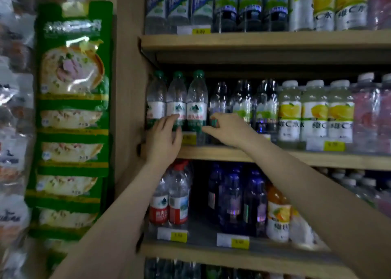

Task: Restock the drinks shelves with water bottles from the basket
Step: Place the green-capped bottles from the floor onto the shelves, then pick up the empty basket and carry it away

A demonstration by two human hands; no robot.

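**Green-capped water bottles faced up on middle shelf**

Three green-capped bottles are seen standing upright in a row at the left end of the middle shelf, just behind the fingers of both hands. The left hand is held with fingers spread and straight against the lower labels of the first two bottles; nothing is gripped. The right hand is laid beside the third bottle, fingers loosely curled near its label; whether anything is pinched cannot be told. The basket is not in view, so the stock remaining is unknown. This row is judged nearly filled, with only straightening left here. Left of the fingers, room is closed off by the upright post; to the right, dark bottles stand close. Above, clearance is limited by the upper shelf.
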